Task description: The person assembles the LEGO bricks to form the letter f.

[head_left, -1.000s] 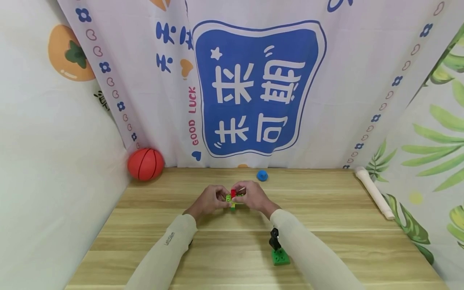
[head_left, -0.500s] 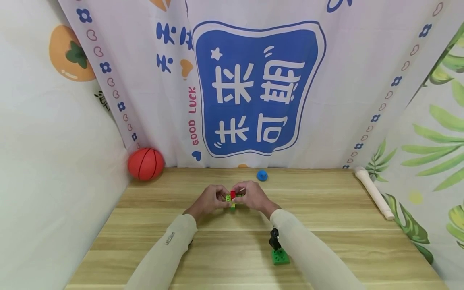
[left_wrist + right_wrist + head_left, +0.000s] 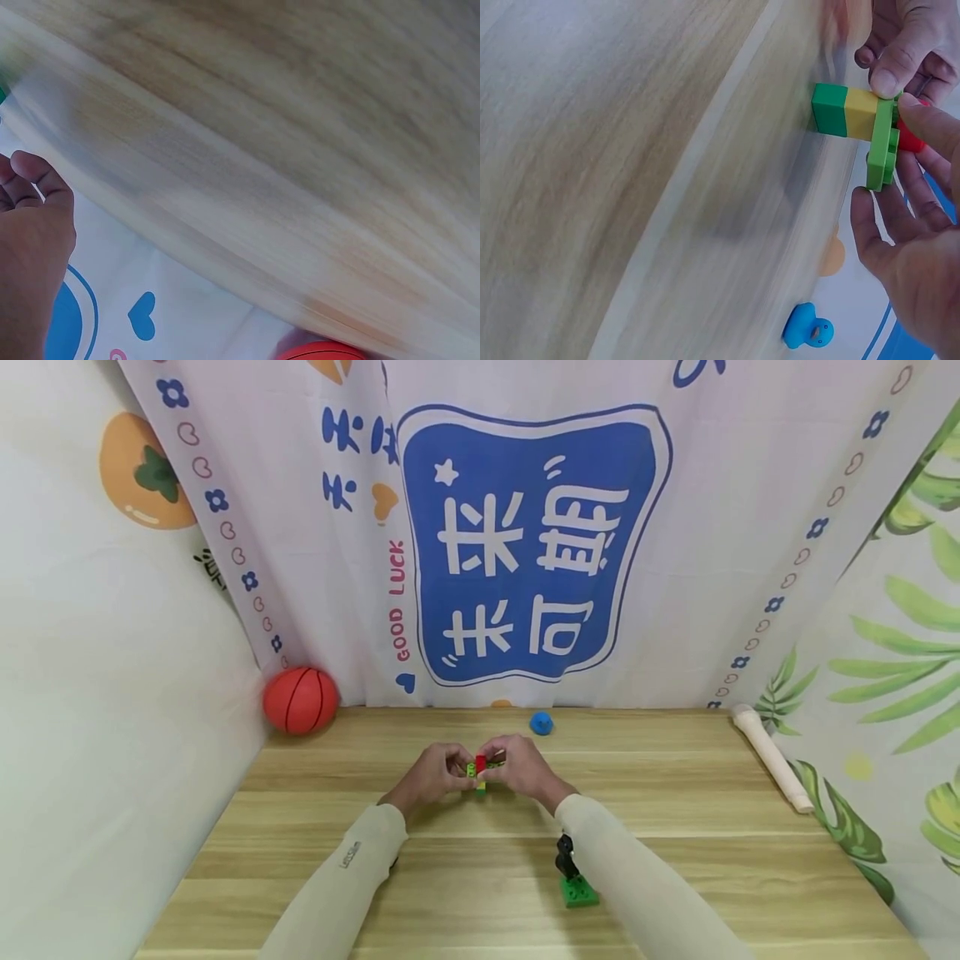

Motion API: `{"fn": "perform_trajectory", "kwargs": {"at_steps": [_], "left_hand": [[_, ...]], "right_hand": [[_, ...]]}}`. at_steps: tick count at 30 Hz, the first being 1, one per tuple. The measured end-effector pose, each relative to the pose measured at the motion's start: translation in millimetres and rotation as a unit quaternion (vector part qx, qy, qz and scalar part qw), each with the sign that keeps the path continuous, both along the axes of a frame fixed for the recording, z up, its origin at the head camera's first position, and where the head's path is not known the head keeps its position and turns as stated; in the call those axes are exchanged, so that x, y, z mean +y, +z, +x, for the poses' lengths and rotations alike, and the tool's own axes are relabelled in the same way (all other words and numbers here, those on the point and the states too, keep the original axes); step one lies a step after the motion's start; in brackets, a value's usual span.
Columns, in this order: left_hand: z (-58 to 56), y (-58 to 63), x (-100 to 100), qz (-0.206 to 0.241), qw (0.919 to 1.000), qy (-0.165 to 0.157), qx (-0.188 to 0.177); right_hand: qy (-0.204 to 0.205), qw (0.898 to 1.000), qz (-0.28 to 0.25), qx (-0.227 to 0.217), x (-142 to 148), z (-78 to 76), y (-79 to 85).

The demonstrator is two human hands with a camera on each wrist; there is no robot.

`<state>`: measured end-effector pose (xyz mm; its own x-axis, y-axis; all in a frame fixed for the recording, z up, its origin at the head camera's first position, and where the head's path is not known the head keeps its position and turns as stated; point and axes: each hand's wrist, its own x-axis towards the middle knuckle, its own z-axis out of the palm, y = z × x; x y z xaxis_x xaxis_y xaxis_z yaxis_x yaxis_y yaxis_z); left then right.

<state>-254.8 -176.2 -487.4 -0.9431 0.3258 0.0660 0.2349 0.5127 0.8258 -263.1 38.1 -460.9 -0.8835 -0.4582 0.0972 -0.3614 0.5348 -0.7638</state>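
Note:
A small build of toy bricks stands on the table between the hands. In the right wrist view it has a green brick (image 3: pixel 829 109), a yellow brick (image 3: pixel 860 113), a light green plate (image 3: pixel 879 156) across it and a red brick (image 3: pixel 910 138) on the plate. My left hand (image 3: pixel 437 771) holds the build from the left, thumb at the joint of the yellow brick and plate. From the other side my right hand (image 3: pixel 522 765) pinches the red brick, its thumb covering part of it. The left wrist view shows only part of the left hand (image 3: pixel 34 240), without the bricks.
Behind the hands sits a blue rubber duck (image 3: pixel 542 723). A red ball (image 3: pixel 301 700) lies at the back left, and a white stick-like object (image 3: pixel 772 760) along the right edge. By the right forearm is a green brick base (image 3: pixel 579 892) with a black figure (image 3: pixel 566 857).

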Motion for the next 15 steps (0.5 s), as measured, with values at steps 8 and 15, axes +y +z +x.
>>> {"fn": "perform_trajectory", "kwargs": {"at_steps": [8,15], "left_hand": [[-0.5,-0.6,1.2,-0.009,0.9999,0.002,-0.005],[-2.4,0.7,0.2,-0.008,1.0,0.001,-0.005]], "right_hand": [[-0.007,0.999,0.041,0.012,-0.5,0.3,5.8],[-0.003,0.999,0.029,0.037,0.0,-0.2,2.3]]}}
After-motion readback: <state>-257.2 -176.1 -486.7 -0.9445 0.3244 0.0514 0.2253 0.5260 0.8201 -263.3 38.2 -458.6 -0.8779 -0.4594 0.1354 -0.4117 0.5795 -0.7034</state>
